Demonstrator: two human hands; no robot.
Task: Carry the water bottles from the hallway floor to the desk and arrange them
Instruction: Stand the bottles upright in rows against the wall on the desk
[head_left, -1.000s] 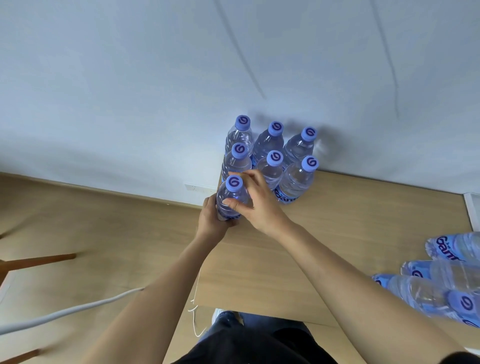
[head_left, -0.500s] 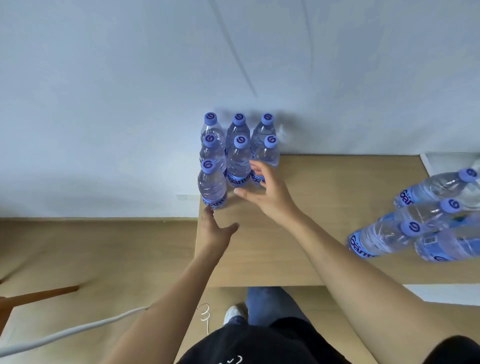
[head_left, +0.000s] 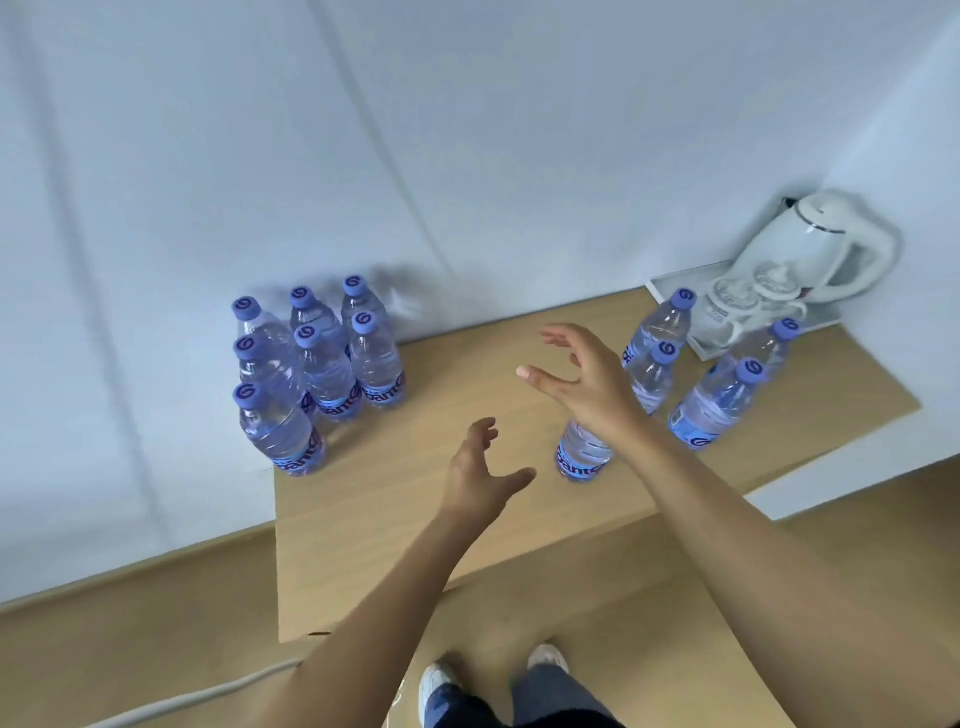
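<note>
Half a second ago the right grip (head_left: 582, 379) hovered beside the packed block of bottles (head_left: 317, 364) and the left grip (head_left: 480, 467) lay just under the front bottle of that block; a second ago both were wrapped round that same front bottle (head_left: 278, 431). Now both have let go and swung away, so the block stands well off to the left of either grip. I judge that bottle as placed, the seventh in the cluster, and the hands as heading for the next one. The left grip is spread and empty over bare desk (head_left: 395, 525). The right grip is also spread, thumb and fingers wide apart, holding nothing, above a lone bottle (head_left: 582, 452) whose top it hides. Beyond and to the right of the right grip stand four loose bottles (head_left: 722, 389), near a white kettle (head_left: 815, 249) on its tray (head_left: 675, 280). Every bottle stands upright on its base, cap up, long axis vertical; the wide lens makes them appear to lean outward. Five remain to join the block.
</note>
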